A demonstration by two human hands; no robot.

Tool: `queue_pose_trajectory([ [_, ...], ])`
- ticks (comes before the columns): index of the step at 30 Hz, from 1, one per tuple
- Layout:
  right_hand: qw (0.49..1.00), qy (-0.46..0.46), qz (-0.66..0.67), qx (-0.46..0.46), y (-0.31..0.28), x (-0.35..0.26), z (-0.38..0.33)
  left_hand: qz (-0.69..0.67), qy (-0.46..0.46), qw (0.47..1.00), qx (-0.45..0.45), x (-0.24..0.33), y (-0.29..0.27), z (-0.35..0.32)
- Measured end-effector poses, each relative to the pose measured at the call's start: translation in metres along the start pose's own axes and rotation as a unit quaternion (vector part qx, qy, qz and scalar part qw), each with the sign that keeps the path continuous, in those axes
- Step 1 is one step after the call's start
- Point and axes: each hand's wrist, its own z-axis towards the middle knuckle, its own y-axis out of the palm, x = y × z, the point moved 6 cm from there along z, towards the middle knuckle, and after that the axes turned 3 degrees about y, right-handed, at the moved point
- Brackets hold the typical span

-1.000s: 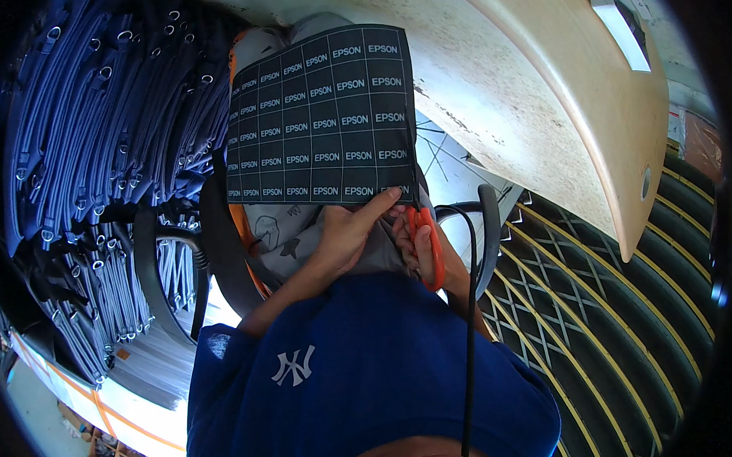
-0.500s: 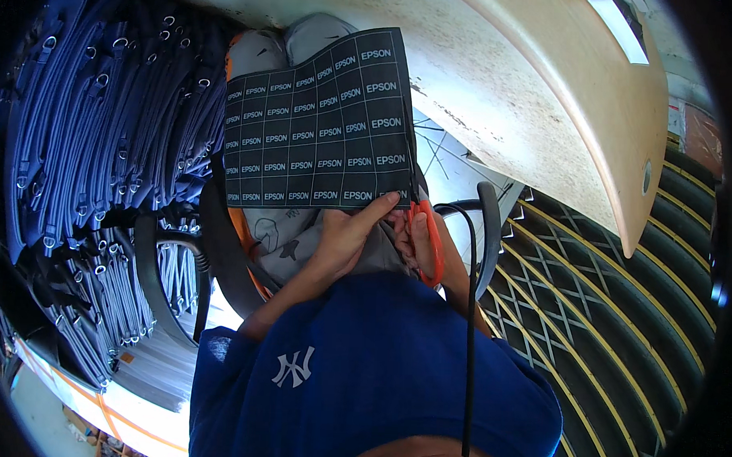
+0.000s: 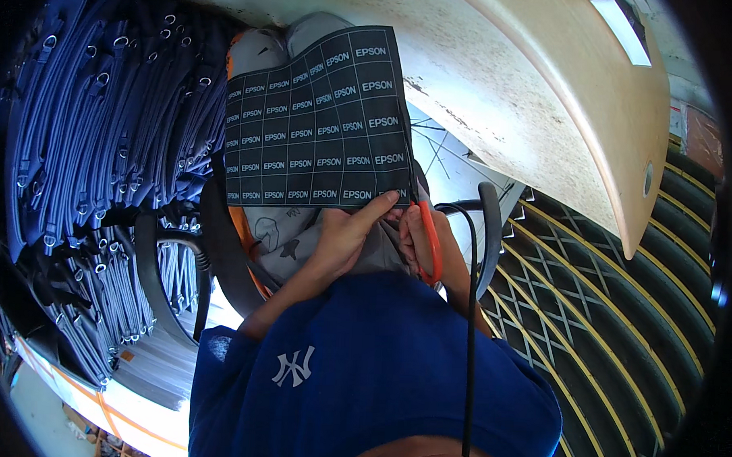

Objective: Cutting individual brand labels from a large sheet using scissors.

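A black sheet printed with a white grid of repeated lettering lies across my lap, slightly wavy toward its far edge. My left hand pinches the sheet's near right corner, thumb on top and the fingers beneath it. In my right hand is a pair of scissors with orange-red handles, my fingers wrapped round them. The scissors stand at the sheet's right edge, close to that corner. Their blades run up along the edge and are mostly hidden, so how far they are spread cannot be seen.
Dark blue straps with metal D-rings hang in bundles at the left. Above right juts a pale, stained tabletop. A black cable runs down past my right arm. Chair armrests flank me; black, yellow-edged slats lie at the right.
The sheet's right part has shifted slightly left and bends a little more. My right hand has turned slightly on the scissors, its thumb lying less across the handle. My left hand keeps its place.
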Motion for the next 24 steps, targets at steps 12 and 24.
queue_pose_trajectory([
  [12,0.995,-0.08,-0.015,0.054,0.001,0.0,0.005,-0.021,-0.022,0.999,-0.014,0.001,0.002,-0.001],
  [24,0.996,-0.06,0.006,0.068,-0.004,0.023,0.012,-0.007,-0.06,0.998,0.028,-0.009,-0.008,-0.006],
])
